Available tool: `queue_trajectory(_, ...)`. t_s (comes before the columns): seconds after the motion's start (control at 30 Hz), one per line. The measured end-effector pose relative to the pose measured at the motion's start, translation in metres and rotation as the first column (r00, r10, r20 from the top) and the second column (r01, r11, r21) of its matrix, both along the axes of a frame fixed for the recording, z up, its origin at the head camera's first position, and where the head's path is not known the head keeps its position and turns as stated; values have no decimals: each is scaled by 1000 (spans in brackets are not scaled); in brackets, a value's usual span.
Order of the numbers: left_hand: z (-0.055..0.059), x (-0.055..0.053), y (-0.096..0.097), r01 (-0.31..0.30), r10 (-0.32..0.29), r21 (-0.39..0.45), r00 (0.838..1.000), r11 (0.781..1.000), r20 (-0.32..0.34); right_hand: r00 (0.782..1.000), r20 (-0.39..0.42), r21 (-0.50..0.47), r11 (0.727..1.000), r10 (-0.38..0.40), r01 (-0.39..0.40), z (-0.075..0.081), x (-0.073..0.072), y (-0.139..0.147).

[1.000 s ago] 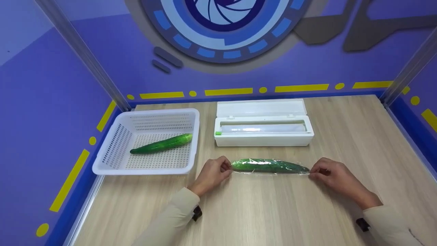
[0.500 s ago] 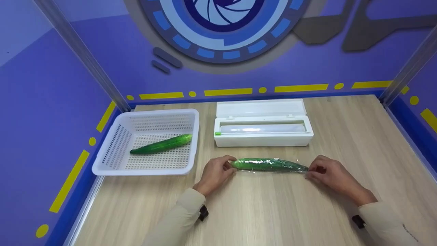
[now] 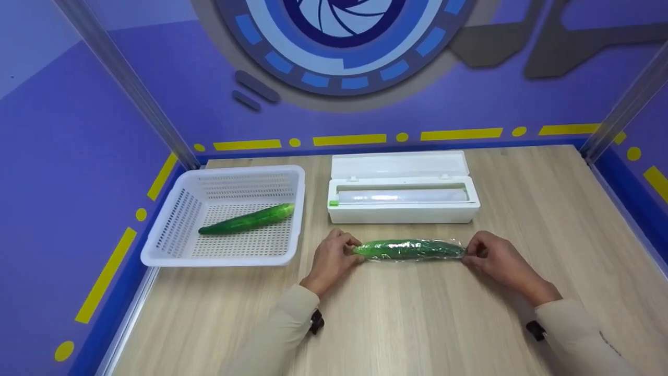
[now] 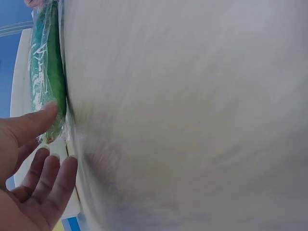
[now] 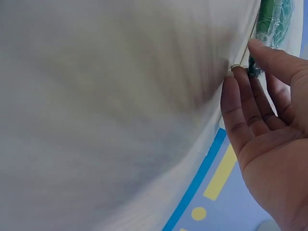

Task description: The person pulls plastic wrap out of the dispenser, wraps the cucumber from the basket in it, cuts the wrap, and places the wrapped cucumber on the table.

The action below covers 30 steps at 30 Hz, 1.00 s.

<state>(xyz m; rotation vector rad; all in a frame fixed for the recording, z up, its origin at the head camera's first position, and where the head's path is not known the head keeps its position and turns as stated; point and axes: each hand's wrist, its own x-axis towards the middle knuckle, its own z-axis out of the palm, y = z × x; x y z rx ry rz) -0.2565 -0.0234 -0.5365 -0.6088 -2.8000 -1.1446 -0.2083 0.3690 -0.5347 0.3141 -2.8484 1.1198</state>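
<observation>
A cucumber (image 3: 407, 249) wrapped in clear plastic film lies crosswise on the table in the head view. At its pale left end is my left hand (image 3: 334, 258); the left wrist view shows the thumb (image 4: 45, 113) laid against the wrapped cucumber (image 4: 56, 72), the index finger partly hidden behind. My right hand (image 3: 498, 261) pinches the film-covered dark right end. In the right wrist view, the thumb (image 5: 272, 57) and fingertips meet around the gathered film at the cucumber's tip (image 5: 253, 67).
Behind the cucumber stands a white film dispenser box (image 3: 403, 215), lid raised, a roll of film (image 3: 402, 196) inside. To the left, a white perforated basket (image 3: 219, 260) holds an unwrapped cucumber (image 3: 248, 220). Purple panels (image 3: 365, 117) enclose the table's back and sides.
The right hand has shifted left and slightly away from the body, the left hand slightly right. The film at the cucumber's right end now sits closer in, and the cucumber has moved slightly farther back.
</observation>
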Motion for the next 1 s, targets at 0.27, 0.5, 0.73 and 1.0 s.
queue_trajectory(0.27,0,-3,1,61,-70,115,994,991,79,1000,-18,-16,1000,12,-12,-4,-3,-1)
queue_trajectory(0.5,-4,-4,0,50,-58,126,996,991,60,999,-31,20,999,30,-29,-3,-1,-1)
queue_trajectory(0.73,-4,-2,-1,77,-79,74,997,994,24,996,-78,41,998,53,-50,-1,1,-2)
queue_trajectory(1.0,-4,-2,-3,99,-99,33,995,995,8,992,-100,89,994,72,-63,-1,2,-3)
